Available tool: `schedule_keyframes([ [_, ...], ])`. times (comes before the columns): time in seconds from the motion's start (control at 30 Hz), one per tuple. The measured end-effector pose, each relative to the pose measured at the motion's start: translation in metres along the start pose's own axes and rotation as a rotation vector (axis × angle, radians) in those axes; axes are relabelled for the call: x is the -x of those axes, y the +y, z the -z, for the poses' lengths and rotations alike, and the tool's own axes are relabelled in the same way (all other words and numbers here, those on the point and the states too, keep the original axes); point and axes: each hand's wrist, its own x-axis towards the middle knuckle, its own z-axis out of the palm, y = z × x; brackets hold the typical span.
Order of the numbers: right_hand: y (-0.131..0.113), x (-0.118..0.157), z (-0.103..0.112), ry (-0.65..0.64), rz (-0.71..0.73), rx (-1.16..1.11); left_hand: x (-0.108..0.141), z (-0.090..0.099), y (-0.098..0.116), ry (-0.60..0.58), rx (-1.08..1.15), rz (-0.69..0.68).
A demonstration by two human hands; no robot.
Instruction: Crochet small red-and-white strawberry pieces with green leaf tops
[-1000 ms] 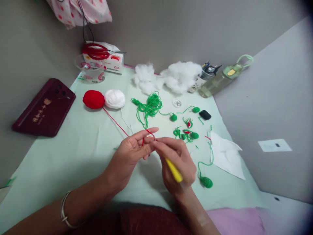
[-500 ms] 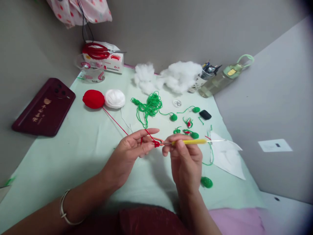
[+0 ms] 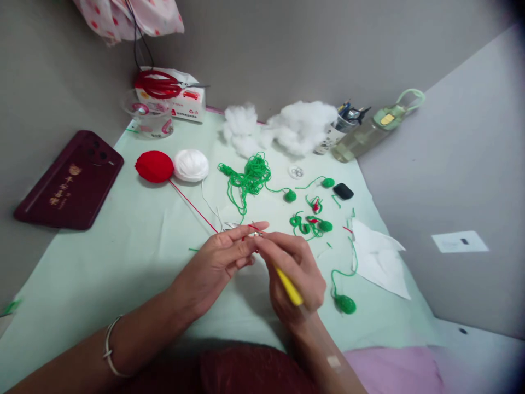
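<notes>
My left hand [image 3: 205, 271] is closed in a pinch on a small red crochet piece, mostly hidden behind the fingertips. Red yarn [image 3: 192, 201] runs from the red ball [image 3: 154, 166] up to this hand, and its index finger is stretched out. My right hand [image 3: 295, 271] grips a crochet hook by its yellow handle [image 3: 290, 287], which slants down toward the wrist. Its thumb and index finger meet the left fingertips at the red piece, so the hook's tip is covered. Several green crocheted pieces [image 3: 325, 225] lie beyond the right hand.
A white yarn ball [image 3: 191, 165], tangled green yarn [image 3: 256, 175] and white stuffing [image 3: 301, 126] lie farther back. Red-handled scissors [image 3: 158, 85] rest on a box. A phone [image 3: 69, 179] is at left, a bottle [image 3: 369, 131] at right, and white cloth [image 3: 377, 254] nearby.
My right hand has moved left against the left fingertips. The hook has swung from nearly level to slanting down toward me, and the red piece is now mostly covered.
</notes>
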Motion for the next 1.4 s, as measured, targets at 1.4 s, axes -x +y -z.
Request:
schedule_keyframes([
  [1.4,0.003,-0.019,0.003,0.011,-0.359,-0.426,0.005,-0.004,0.005,0.002,-0.143,-0.062],
])
